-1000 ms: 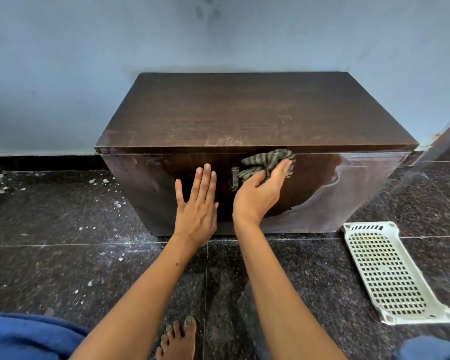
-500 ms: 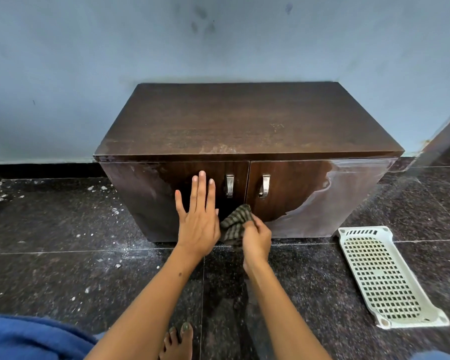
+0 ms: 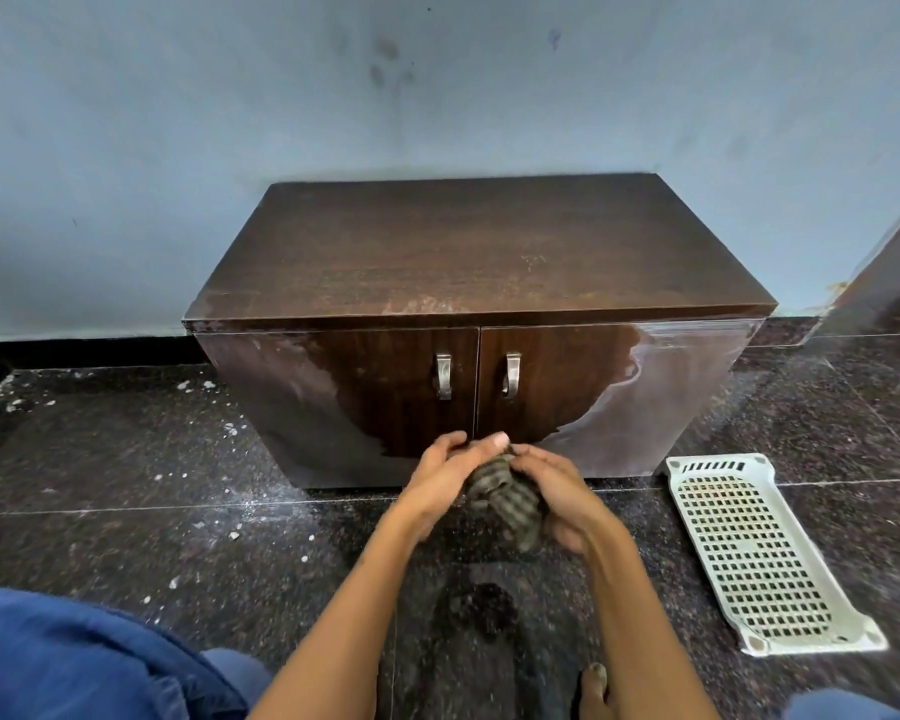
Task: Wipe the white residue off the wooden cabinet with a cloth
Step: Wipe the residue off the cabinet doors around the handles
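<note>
Cloth: a bunched, striped grey-green cloth is held between both hands, low in front of the cabinet doors and just above the floor.

Left hand: the left hand has its fingers curled over the top left of the cloth, with the thumb tip showing near the bottom edge of the doors.

Right hand: the right hand cups the cloth from the right and underneath, fingers wrapped round it. Motion blur hides exactly how the fingers lie, so it looks like regathering or wringing, though I cannot be sure.

Cabinet: the wooden cabinet stands against the wall, its long axis running left to right across the view, directly ahead of and above the hands.

Residue: a white residue films the outer part of the right door, and a fainter patch covers the outer left door. The middle around the two handles looks dark and clean. A pale smear lies along the front edge of the top.

Key relation: the heavier film lies up and to the right of the hands, nearer the right hand, so the next stroke likely goes that way.

Floor: dark speckled floor with white flecks at left. A white plastic tray lies at right.
</note>
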Demonstrator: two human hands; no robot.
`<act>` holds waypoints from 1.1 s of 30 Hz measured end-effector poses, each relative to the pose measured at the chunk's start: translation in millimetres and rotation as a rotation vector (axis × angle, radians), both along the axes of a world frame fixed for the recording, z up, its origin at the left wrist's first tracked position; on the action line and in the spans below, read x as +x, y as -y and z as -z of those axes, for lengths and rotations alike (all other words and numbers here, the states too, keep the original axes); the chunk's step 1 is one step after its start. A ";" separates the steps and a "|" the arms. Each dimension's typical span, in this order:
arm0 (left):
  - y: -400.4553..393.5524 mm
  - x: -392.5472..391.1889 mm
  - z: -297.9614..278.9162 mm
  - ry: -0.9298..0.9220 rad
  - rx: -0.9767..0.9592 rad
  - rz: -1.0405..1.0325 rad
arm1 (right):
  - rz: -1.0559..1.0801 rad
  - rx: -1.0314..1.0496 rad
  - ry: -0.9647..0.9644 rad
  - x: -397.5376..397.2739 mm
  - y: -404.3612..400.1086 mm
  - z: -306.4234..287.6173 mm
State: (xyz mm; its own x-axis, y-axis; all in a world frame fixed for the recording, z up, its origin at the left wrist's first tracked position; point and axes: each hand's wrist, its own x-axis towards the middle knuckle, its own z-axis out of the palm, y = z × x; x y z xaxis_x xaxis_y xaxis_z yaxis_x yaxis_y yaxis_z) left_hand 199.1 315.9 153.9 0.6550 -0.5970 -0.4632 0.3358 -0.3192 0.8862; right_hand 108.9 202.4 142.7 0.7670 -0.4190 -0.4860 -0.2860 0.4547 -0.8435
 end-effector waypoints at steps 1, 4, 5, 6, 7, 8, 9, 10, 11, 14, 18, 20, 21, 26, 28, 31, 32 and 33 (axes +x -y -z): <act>-2.0 2.2 1.9 -0.071 0.012 0.076 | -0.039 -0.040 -0.010 -2.8 3.2 -2.8; -7.1 5.0 4.1 -0.205 -0.018 0.215 | -0.109 -0.066 -0.058 -14.6 18.5 -8.9; -7.6 6.4 3.8 -0.238 -0.045 0.210 | -0.151 -0.022 -0.083 -20.0 24.0 -10.5; -7.3 8.7 4.8 -0.255 -0.067 0.194 | -0.206 0.030 -0.110 -25.5 28.7 -11.2; -5.5 10.2 5.6 -0.260 -0.086 0.187 | -0.256 0.079 -0.134 -31.5 32.1 -12.4; -3.2 10.4 5.7 -0.255 -0.090 0.190 | -0.290 0.112 -0.147 -36.4 34.5 -11.1; -0.4 8.8 5.6 -0.249 -0.079 0.196 | -0.299 0.135 -0.152 -41.3 36.6 -8.6; 2.7 6.9 7.2 -0.234 -0.049 0.200 | -0.288 0.143 -0.157 -45.1 38.8 -4.3; 5.4 4.8 10.4 -0.212 -0.007 0.188 | -0.266 0.138 -0.162 -47.6 40.3 0.3; 18.1 0.9 29.4 -0.056 0.170 0.129 | -0.195 0.067 -0.219 -52.2 45.6 11.3; 34.9 -11.3 39.2 -0.067 0.244 0.125 | -0.130 0.049 -0.234 -58.0 53.0 12.4; 41.4 -19.0 36.7 -0.298 0.157 0.205 | -0.101 0.072 -0.191 -64.0 59.8 10.2; 42.3 -22.3 35.7 -0.388 0.117 0.255 | -0.089 0.087 -0.166 -67.1 63.1 9.9; 70.2 -33.8 42.5 -0.444 -0.023 0.322 | 0.062 0.190 -0.108 -87.2 86.0 22.1; 91.3 -35.6 51.0 -0.453 -0.033 0.293 | 0.171 0.258 -0.105 -96.3 96.9 31.9; 129.5 -49.5 63.6 -0.274 0.101 0.311 | 0.380 0.339 -0.153 -112.1 112.0 49.3; 144.6 -56.1 70.4 -0.190 0.139 0.317 | 0.446 0.328 -0.193 -117.9 118.5 55.2; 158.2 -62.1 76.4 -0.121 0.156 0.317 | 0.509 0.282 -0.257 -123.1 125.1 62.5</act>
State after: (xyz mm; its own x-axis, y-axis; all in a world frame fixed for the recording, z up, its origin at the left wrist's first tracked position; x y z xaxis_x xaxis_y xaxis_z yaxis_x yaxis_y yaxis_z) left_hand 137.0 157.7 77.4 0.3840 -0.6775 -0.6273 0.2979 -0.5521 0.7787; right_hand -14.2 77.3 80.2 0.3497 -0.5299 -0.7726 -0.1528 0.7814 -0.6050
